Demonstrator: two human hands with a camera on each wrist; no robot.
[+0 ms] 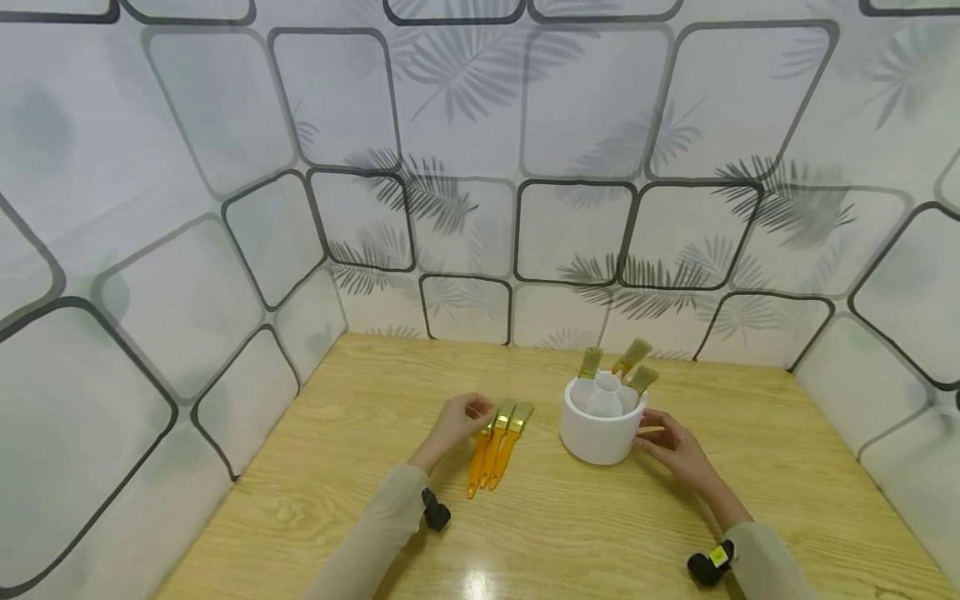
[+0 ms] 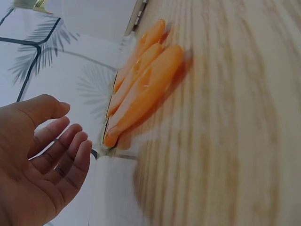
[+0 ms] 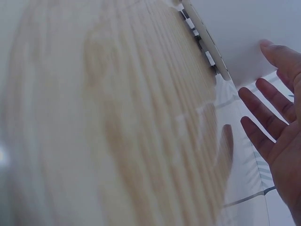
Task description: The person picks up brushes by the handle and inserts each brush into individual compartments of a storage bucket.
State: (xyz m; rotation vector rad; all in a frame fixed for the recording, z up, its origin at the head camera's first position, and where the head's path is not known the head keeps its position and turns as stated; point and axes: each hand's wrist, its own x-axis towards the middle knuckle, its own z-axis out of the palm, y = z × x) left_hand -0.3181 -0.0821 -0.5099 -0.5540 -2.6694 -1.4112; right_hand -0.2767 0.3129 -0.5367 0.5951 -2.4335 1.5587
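Note:
Three flat paintbrushes [image 1: 507,450] with orange handles lie side by side on the table, bristles toward the wall. My left hand [image 1: 457,425] hovers beside their bristle end; in the left wrist view its fingers are loosely bent around nothing, apart from the orange handles [image 2: 148,89]. To the right stands a round white holder [image 1: 600,439] with inner compartments. Three more paintbrushes [image 1: 632,357] stand in it, bristles up. My right hand [image 1: 678,450] is at the holder's right side, fingers spread and fairly straight; in the right wrist view the thumb seems to touch the white wall [image 3: 240,35].
The light wooden table [image 1: 360,400] meets walls [image 1: 465,225] covered with patterned sheeting at the back and both sides. A black wrist camera [image 1: 435,511] sits on the left sleeve and another camera [image 1: 708,567] on the right.

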